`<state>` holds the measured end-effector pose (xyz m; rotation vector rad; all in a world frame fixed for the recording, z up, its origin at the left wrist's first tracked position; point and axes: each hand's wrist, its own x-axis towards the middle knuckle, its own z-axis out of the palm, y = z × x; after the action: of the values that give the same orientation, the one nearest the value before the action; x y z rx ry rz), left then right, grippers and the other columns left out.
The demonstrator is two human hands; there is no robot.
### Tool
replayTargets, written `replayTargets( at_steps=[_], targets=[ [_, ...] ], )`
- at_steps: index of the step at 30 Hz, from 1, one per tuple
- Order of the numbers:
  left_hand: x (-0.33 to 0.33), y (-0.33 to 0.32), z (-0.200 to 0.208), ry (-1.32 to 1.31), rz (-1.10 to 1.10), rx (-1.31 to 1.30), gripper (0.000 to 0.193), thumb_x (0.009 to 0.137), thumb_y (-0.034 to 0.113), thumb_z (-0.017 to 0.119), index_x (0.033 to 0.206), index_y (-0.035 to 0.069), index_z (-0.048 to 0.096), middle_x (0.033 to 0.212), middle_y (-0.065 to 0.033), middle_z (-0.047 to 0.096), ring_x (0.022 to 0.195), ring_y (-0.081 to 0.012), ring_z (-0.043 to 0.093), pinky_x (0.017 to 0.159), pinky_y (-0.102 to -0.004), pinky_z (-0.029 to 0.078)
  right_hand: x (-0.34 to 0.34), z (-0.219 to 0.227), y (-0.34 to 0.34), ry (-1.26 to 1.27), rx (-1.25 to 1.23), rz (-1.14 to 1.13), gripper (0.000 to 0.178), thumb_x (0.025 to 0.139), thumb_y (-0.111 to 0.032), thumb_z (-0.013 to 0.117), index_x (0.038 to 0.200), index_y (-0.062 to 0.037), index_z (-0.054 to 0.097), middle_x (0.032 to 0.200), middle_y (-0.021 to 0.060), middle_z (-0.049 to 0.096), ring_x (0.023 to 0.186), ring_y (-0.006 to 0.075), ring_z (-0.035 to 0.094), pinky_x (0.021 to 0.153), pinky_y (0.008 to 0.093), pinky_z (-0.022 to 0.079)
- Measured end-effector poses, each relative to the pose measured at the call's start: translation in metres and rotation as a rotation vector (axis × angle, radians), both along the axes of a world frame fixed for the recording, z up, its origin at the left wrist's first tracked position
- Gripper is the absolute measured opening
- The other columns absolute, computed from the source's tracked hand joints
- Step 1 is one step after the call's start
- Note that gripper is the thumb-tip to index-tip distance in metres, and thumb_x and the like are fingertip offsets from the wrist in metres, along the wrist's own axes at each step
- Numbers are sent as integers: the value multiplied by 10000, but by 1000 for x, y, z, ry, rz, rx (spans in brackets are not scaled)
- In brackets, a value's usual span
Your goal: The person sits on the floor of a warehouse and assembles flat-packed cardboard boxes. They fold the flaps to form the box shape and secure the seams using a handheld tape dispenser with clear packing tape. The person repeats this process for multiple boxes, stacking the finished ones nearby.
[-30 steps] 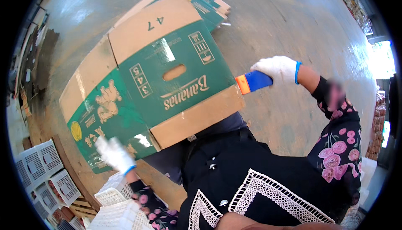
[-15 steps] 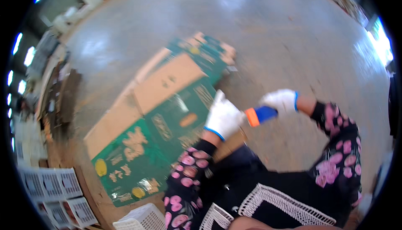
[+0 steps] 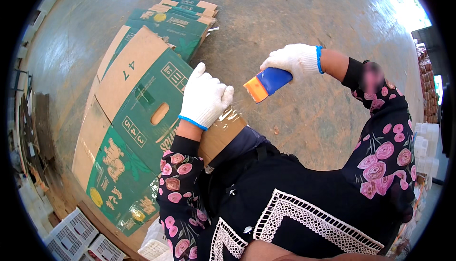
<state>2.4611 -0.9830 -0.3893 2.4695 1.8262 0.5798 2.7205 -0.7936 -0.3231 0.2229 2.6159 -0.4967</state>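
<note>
Head view. Item: one green-and-brown cardboard box (image 3: 142,101), lying aslant in front of the person, its near end at the lap; an oval handle slot shows, while part of the printed face is hidden behind the left forearm. Left hand (image 3: 206,94), white glove with blue cuff: over the box's right-hand side, fingers curled, one digit pointing up; whether it pinches anything cannot be told. Right hand (image 3: 297,59), gloved alike: closed around a blue-and-orange tape dispenser (image 3: 268,84), raised apart from the box; the glove covers its rear end. Faint, clear threads between left hand and dispenser, hard to make out. Beyond: stacked flat cartons (image 3: 185,33), partly covered by the box, on the floor (image 3: 323,18). Lower left: white crates (image 3: 78,230), cut off by the dark fisheye rim.
</note>
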Motion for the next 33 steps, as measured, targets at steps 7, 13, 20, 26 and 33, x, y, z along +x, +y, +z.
replayTargets(
  at_steps=[7,13,20,26,33],
  targets=[
    [1,-2,6,-56,61,47,351,825,278,656,507,130,668,548,-116,631,622,-286,609,965,-429,489,-44,-2,-36,28,375,244,331,831,-326,747,1105,-176,638,915,91,728,886,313,752,823,475,554],
    [11,-3,-1,50,94,96,352,827,271,639,498,149,656,573,-70,666,625,-251,608,1018,-385,449,-104,12,-81,-191,315,222,300,825,-282,742,1087,-143,697,938,125,778,900,320,761,865,453,535],
    [23,2,33,-166,14,49,295,896,309,642,650,160,705,658,-51,675,684,-259,640,967,-421,455,-90,-24,-40,-171,295,-241,508,762,-448,780,1120,-98,690,989,174,782,954,373,763,847,458,606],
    [46,-25,-8,-38,-442,-30,389,967,423,588,702,181,738,678,-35,683,700,-264,653,957,-427,446,-42,16,25,111,196,-776,570,715,-359,803,1132,-21,614,1070,299,723,1012,478,707,872,496,573],
    [80,-31,-40,148,-283,-460,273,911,342,610,866,193,833,842,-40,780,867,-272,757,669,-474,511,-80,62,-11,726,-1016,-1045,525,841,-112,685,1352,-33,594,1008,39,667,846,170,668,804,348,602]
  ],
)
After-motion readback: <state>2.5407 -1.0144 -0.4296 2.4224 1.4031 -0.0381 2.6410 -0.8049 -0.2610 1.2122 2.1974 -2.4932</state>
